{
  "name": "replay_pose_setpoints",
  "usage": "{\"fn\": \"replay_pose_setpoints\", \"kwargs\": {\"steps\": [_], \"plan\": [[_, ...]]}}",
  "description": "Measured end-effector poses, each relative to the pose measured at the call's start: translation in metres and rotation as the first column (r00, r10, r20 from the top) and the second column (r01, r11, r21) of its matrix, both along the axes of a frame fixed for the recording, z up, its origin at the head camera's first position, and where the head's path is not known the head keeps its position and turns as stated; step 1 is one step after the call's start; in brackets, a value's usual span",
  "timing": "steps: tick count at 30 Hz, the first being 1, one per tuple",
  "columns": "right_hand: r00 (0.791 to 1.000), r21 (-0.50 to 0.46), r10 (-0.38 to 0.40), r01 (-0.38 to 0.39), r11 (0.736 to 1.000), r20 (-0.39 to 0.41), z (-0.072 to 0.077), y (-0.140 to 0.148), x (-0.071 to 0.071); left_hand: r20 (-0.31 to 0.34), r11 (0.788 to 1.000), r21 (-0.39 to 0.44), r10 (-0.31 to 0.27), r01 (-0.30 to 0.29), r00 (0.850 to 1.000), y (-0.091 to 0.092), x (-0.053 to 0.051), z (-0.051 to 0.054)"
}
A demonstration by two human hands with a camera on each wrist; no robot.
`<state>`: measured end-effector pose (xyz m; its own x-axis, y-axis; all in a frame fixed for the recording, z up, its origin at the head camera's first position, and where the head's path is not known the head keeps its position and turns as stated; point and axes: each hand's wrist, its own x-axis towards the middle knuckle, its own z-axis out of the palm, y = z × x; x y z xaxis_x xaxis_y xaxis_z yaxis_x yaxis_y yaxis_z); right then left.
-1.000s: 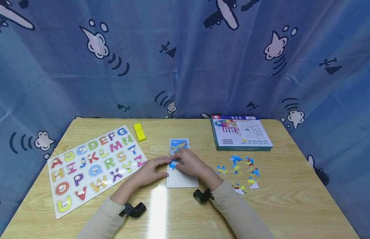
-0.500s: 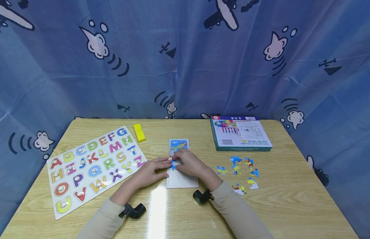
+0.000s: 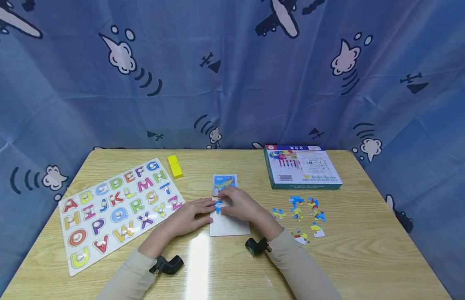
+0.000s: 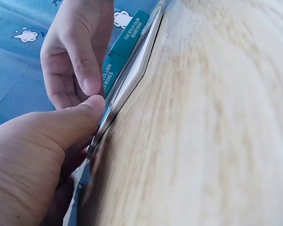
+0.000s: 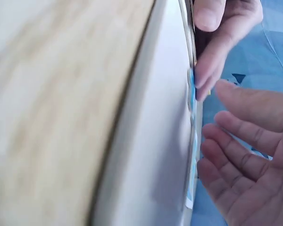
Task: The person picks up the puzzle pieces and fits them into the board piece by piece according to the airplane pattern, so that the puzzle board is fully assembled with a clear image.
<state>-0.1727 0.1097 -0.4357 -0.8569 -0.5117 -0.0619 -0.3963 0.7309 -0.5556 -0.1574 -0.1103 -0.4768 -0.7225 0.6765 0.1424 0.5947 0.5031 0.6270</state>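
In the head view my left hand point(image 3: 191, 216) lies at the left edge of a white puzzle tray point(image 3: 230, 228), its fairly straight fingertips touching a small blue jigsaw piece point(image 3: 218, 207) in the upper left corner. The thumb is against the tray's side. Over the upper part of the tray hovers my right hand point(image 3: 241, 204). In the right wrist view its fingers point(image 5: 217, 150) are loosely bent, with nothing between them and the thumb. Part of the tray's top is hidden under this hand. Just behind stands a picture card point(image 3: 224, 183) with a yellow plane on blue.
Several loose jigsaw pieces point(image 3: 297, 214) lie right of the tray. Behind them is a flat box point(image 3: 305, 168). An alphabet board point(image 3: 120, 212) fills the left side, with a yellow block point(image 3: 175, 166) near its top corner. A blue curtain point(image 3: 232, 83) hangs behind the table.
The right hand has shifted slightly right, and its thumb and fingers have come away from the blue jigsaw piece. My left hand has stayed nearly still.
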Motion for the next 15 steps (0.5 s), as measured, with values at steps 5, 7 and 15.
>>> {"fn": "replay_pose_setpoints", "kwargs": {"steps": [5, 7, 15], "plan": [[0.997, -0.082, -0.055, 0.058, 0.995, 0.047, 0.011, 0.014, 0.004, 0.053, 0.999, 0.022, 0.023, -0.024, 0.998, 0.0, -0.001, 0.0], [0.995, -0.106, -0.079, 0.084, 0.991, 0.057, 0.016, 0.022, 0.005, 0.062, 0.999, 0.03, 0.028, -0.03, 0.998, 0.0, -0.001, -0.001], [0.989, -0.152, -0.147, 0.148, 0.977, 0.014, 0.031, 0.068, 0.01, 0.078, 0.998, 0.047, 0.037, -0.041, 0.996, 0.001, -0.003, -0.003]]}}
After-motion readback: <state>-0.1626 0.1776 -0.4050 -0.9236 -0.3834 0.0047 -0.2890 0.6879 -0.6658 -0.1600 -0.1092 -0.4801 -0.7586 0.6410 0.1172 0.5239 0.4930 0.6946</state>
